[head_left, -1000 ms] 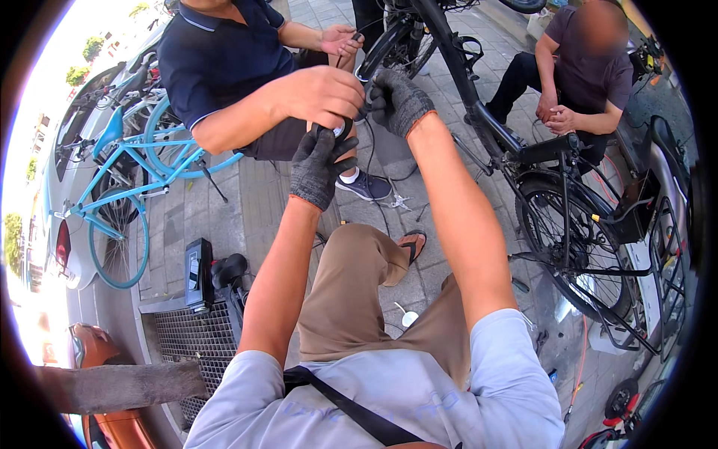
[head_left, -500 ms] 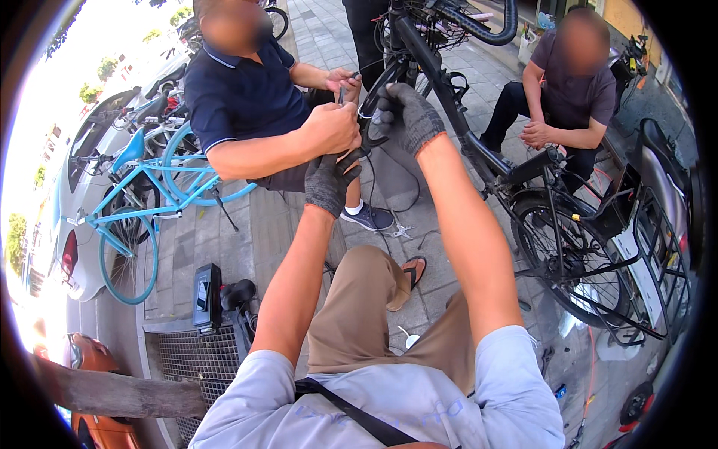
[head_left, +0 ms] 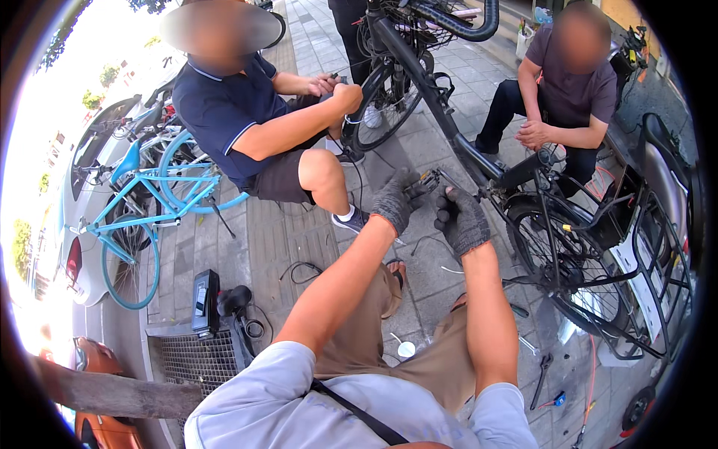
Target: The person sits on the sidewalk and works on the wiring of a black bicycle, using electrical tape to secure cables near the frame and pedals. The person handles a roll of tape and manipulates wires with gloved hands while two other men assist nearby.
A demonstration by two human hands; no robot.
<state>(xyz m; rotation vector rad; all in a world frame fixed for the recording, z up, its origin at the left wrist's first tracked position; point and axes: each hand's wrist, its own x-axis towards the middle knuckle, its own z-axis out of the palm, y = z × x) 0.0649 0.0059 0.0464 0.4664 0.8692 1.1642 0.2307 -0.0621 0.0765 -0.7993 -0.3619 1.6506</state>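
Note:
My left hand (head_left: 396,200), in a dark grey knit glove, is closed at the fingertips on a small dark and silvery metal piece (head_left: 429,179). Right beside it is my right hand (head_left: 461,219), gloved alike, with its fingers curled around something I cannot make out. Thin silvery metal (head_left: 450,178) shows between the two hands, too small to name. Just past my hands runs the thick black frame (head_left: 426,93) of a bicycle. A crouching person in a navy shirt holds a small dark thing near its front wheel (head_left: 385,101).
At right, another seated person has clasped hands, near the black rear wheel (head_left: 572,258). A wrench (head_left: 542,380) lies on the paving at lower right. A black battery-like box (head_left: 204,303) and a saddle (head_left: 234,299) stand at left, below a light-blue bicycle (head_left: 149,183).
Both my hands have come back from the front wheel and the crouching person's hands, and now meet lower, near the frame. The metal piece is now visible at my left fingertips.

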